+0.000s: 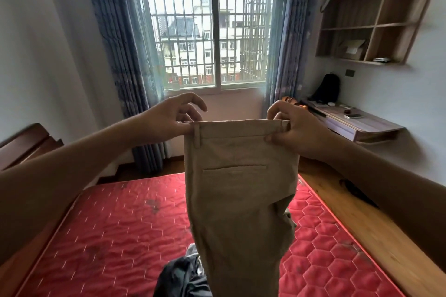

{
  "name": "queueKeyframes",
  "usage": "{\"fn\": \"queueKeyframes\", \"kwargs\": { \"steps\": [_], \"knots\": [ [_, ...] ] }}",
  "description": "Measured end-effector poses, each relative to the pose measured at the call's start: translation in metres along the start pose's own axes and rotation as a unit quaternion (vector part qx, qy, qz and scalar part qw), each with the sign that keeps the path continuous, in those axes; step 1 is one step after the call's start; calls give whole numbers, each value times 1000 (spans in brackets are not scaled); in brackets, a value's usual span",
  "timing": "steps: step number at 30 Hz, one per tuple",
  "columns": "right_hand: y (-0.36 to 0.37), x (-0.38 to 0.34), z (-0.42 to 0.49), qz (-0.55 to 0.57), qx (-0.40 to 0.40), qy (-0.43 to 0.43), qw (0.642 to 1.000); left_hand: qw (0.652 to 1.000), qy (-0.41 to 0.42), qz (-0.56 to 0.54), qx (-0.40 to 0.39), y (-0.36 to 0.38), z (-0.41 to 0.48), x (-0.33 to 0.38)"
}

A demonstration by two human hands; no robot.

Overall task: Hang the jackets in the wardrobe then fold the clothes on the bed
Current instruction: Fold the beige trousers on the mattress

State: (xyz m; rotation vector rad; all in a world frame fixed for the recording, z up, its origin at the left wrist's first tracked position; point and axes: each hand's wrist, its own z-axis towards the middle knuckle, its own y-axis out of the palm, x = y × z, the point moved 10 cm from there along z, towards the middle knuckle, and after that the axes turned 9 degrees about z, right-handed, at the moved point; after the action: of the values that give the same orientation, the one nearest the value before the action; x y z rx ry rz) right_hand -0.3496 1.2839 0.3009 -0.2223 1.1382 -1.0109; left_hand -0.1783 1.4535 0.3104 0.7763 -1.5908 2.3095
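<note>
Left hand [169,118] and right hand [293,128] pinch the trousers [239,188] waistband corners; keep it level, then lower onto the mattress [108,224] centre.

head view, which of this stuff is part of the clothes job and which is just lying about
Part of the job:
beige trousers, held up at the waistband by the left hand and right hand
dark clothes heap
red mattress under it

Just lying about:
black backpack
phone on the desk
wall shelf
cardboard box in it
</note>
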Motion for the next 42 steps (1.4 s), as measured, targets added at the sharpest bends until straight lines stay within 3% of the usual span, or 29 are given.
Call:
{"fn": "queueKeyframes", "kwargs": {
  "steps": [6,10,12,14,17,20,23,27,32,42],
  "knots": [
    [4,-21,5,36,20,-60,997,971,58,229,-33,32,26,59],
    [-1,-16,0,72,33,-52,996,955,71,284,-40,77,60,81],
    [-14,-4,-6,101,54,-32,993,963,87,252,-46,87,70,86],
    [-24,18,-14,163,46,10,985,971,99,208,-67,100,76,90],
    [-10,73,-39,251,-54,120,959,971,118,202,-53,110,86,102],
    [13,147,-78,120,-160,185,962,967,128,214,-43,112,98,121],
    [13,230,-115,113,-133,264,949,961,132,241,-24,104,111,138],
    [7,307,-149,213,-39,373,902,960,108,258,-7,94,124,151],
    [49,331,-165,375,-61,451,807,957,76,281,22,87,135,164],
    [50,343,-126,478,-32,407,778,950,16,301,82,89,127,169]
  ]
}}
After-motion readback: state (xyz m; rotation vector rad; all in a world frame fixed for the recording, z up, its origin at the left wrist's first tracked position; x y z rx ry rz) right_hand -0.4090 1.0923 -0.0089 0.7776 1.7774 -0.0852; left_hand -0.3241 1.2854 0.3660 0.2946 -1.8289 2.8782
